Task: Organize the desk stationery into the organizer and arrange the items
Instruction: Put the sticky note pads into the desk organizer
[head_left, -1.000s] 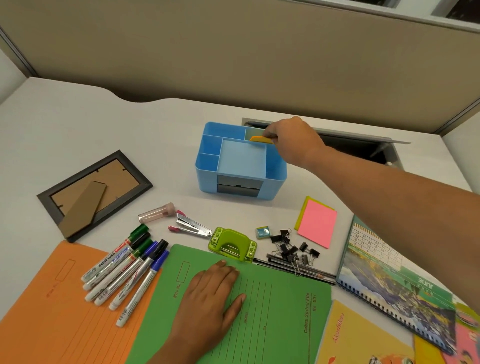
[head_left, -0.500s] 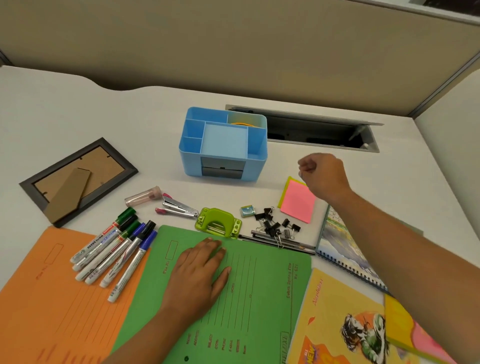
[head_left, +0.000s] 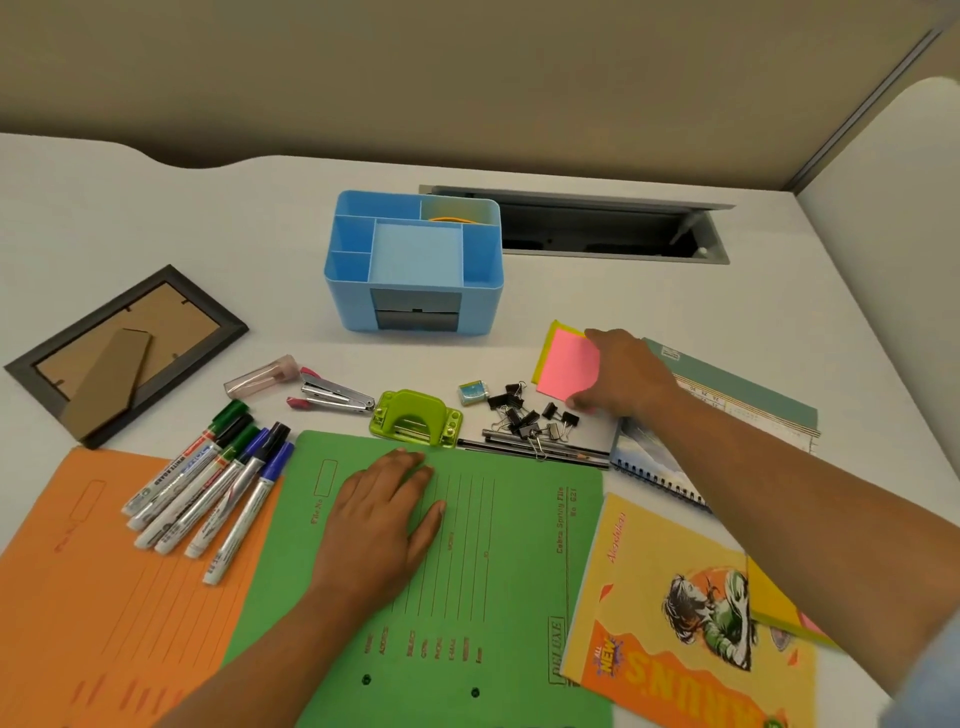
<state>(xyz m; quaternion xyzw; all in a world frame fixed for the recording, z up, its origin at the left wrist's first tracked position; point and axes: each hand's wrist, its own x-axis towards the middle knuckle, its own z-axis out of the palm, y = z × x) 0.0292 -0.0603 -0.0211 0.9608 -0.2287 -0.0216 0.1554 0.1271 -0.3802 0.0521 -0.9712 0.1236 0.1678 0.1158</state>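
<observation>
Head view: back from the organizer (head_left: 483, 306), the right hand (head_left: 628, 379) grips the pink sticky notes (head_left: 566, 366), next to stow; left hand (head_left: 384, 514) lies flat.

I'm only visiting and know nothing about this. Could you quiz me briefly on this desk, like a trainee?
1. True or false: the left hand lies flat on the orange folder.
2. The right hand touches: A pink sticky notes, B stapler, C hole punch?
3. Fill in: an orange thing shows in the blue organizer's back ___ compartment.
Key: 1 false, it rests on the green folder; 2 A; 3 right.
</observation>
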